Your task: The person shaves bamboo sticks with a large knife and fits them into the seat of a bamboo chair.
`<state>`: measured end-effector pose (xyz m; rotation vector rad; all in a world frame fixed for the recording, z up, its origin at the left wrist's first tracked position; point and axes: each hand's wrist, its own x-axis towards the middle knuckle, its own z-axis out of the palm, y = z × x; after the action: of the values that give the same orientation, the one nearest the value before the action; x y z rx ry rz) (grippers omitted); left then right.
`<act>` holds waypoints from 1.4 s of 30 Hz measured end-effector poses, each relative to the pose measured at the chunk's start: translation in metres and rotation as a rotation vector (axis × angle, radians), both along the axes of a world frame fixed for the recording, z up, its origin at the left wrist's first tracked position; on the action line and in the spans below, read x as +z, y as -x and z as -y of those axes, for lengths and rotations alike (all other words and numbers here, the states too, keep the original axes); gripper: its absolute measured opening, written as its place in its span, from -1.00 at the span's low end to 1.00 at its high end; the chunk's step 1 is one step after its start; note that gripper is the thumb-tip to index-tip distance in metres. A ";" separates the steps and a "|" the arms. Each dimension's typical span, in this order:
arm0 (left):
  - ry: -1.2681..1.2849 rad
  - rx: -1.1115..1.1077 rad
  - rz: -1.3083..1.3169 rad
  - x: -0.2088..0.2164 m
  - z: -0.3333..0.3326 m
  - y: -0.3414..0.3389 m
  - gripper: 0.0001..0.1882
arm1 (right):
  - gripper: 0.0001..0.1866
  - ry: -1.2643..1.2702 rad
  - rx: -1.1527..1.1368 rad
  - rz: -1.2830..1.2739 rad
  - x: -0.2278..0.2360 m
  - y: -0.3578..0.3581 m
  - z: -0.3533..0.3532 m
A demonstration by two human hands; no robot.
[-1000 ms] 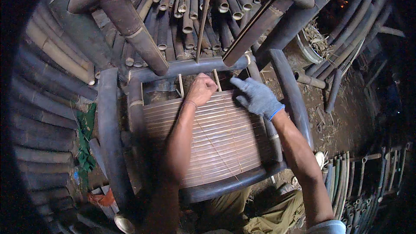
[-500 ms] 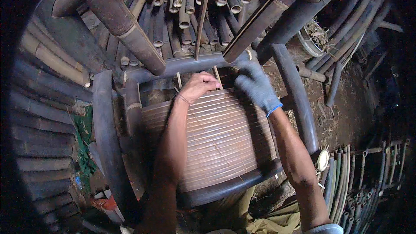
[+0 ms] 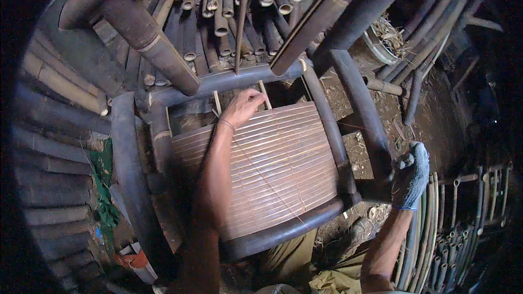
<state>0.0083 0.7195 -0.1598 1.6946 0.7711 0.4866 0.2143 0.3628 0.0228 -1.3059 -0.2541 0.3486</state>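
Note:
My bare left hand (image 3: 243, 108) is at the far edge of a bamboo slat seat (image 3: 283, 163), its fingers bent together beside a narrow bamboo strip (image 3: 263, 93). What they pinch is hidden. Out to the right, beyond the chair's side, my right hand (image 3: 412, 177) in a grey knitted glove is closed like a fist. A thin reddish cord (image 3: 359, 122) stretches from the seat's far edge toward the right; its end near the glove is hard to see. More cord crosses the slats diagonally. The seat lies within a dark bamboo chair frame (image 3: 283, 237).
Thick curved bamboo armrests and back posts (image 3: 131, 152) surround the seat. Behind it lies a stack of cut bamboo tubes (image 3: 220, 24). A bucket of shavings (image 3: 384, 38) stands at the far right, with bamboo racks (image 3: 452, 239) at the near right and dark poles (image 3: 54, 185) at the left.
My right hand has swung from the seat's far edge out to the right and nearer to me. My left hand stays at the slats' far edge. The view has shifted slightly.

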 end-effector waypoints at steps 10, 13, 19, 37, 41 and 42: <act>-0.656 0.119 -0.617 0.020 0.057 -0.007 -0.68 | -0.16 0.874 0.164 1.417 0.004 0.039 -0.045; -0.816 0.241 -0.489 0.002 0.071 -0.005 -0.67 | -0.11 0.821 0.457 1.584 -0.023 0.049 -0.106; -0.657 0.165 -0.514 0.014 0.067 -0.014 -0.64 | -0.28 1.413 0.871 1.103 -0.065 0.039 -0.127; -0.486 -0.019 -0.646 0.023 0.057 -0.022 -0.60 | -0.53 1.097 0.760 1.400 0.003 -0.045 -0.181; -0.468 0.071 -0.661 0.025 0.061 -0.014 -0.60 | -0.50 1.128 1.230 1.167 -0.036 0.044 -0.118; -0.478 0.075 -0.664 0.027 0.060 -0.016 -0.60 | -0.50 1.041 1.207 1.107 -0.036 0.060 -0.118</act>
<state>0.0243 0.6595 -0.1331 2.3236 1.2682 0.1479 0.1545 0.4811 -0.0136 -2.1491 -2.0575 0.7874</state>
